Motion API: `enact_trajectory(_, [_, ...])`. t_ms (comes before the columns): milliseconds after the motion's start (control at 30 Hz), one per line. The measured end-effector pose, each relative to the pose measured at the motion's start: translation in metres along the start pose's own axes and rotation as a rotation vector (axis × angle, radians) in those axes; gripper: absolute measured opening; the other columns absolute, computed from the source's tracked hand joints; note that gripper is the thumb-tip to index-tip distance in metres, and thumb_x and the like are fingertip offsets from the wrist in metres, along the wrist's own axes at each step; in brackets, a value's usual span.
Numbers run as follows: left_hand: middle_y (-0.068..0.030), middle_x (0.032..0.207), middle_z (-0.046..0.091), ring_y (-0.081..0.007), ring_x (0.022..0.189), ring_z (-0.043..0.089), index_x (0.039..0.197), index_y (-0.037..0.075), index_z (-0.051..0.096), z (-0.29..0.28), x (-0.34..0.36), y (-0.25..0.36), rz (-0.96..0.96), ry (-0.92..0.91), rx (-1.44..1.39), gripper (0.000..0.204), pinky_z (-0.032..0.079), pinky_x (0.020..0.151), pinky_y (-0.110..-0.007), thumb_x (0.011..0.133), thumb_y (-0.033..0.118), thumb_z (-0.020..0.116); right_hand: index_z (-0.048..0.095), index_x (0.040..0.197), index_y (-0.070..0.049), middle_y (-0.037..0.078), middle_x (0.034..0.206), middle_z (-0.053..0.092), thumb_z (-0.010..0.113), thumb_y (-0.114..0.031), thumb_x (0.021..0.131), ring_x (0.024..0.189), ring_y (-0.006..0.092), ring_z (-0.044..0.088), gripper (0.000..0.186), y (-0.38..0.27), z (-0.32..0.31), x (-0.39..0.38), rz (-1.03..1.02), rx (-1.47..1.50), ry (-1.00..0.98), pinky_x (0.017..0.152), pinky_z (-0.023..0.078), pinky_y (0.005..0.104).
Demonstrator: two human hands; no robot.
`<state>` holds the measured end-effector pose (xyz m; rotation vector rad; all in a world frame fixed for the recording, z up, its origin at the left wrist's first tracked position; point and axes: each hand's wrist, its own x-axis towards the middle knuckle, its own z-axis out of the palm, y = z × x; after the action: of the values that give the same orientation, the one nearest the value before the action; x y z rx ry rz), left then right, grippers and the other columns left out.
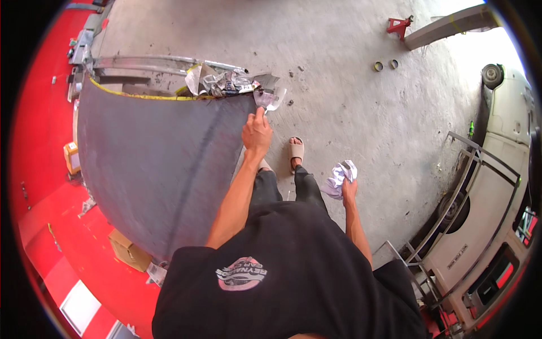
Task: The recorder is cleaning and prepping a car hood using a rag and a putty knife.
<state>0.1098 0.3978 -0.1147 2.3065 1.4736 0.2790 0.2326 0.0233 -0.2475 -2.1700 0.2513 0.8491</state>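
Note:
My left hand (257, 133) reaches out to the far right corner of a large dark grey car panel (164, 147), shaped like a hood. Its fingers are pinched on a torn piece of paper (270, 98). Crumpled newspaper (223, 82) lies along the panel's far edge, beside that piece, and yellow tape (141, 97) runs along the same edge. Lower and to the right, my right hand (350, 191) is closed on a crumpled wad of paper (342, 173), held clear of the panel.
Red surfaces and a cardboard box (129, 250) border the panel on the left. At right stands a pale van (480, 226) with a metal frame (497, 161) beside it. A red jack stand (400, 26) and two small rings (386, 65) are on the concrete floor (361, 113).

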Motion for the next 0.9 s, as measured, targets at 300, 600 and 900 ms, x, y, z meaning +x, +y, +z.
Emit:
enact_trajectory(300, [-0.0155, 0.095, 0.064, -0.0421, 0.077, 0.066, 0.118, 0.018, 0.06, 0.004, 0.002, 0.006, -0.02, -0.009, 0.022, 0.027, 0.052, 0.063, -0.053, 0.092, 0.017, 0.058, 0.062, 0.114, 0.001, 0.01, 0.095, 0.067, 0.059, -0.018, 0.09, 0.085, 0.0179, 0.06, 0.031, -0.013, 0.0, 0.003, -0.009, -0.017, -0.005, 0.075, 0.048, 0.0341])
enact_trajectory(600, [-0.0163, 0.097, 0.065, -0.0425, 0.079, 0.065, 0.113, 0.014, 0.061, 0.007, 0.001, 0.008, -0.014, -0.001, -0.048, 0.022, 0.052, 0.064, -0.053, 0.091, 0.016, 0.059, 0.06, 0.118, 0.003, 0.014, 0.105, 0.067, 0.059, -0.014, 0.088, 0.099, 0.0237, 0.063, 0.035, -0.024, -0.008, 0.01, -0.038, 0.0, -0.033, 0.086, 0.047, 0.0367])
enact_trajectory(900, [-0.0172, 0.093, 0.065, -0.0431, 0.081, 0.065, 0.113, 0.017, 0.061, 0.002, -0.036, -0.003, -0.065, -0.009, -0.039, 0.023, 0.051, 0.067, -0.054, 0.09, 0.015, 0.059, 0.06, 0.12, 0.002, 0.012, 0.105, 0.067, 0.058, -0.016, 0.089, 0.097, 0.0211, 0.062, 0.036, -0.019, -0.004, 0.001, -0.005, 0.042, -0.002, 0.083, 0.047, 0.0336])
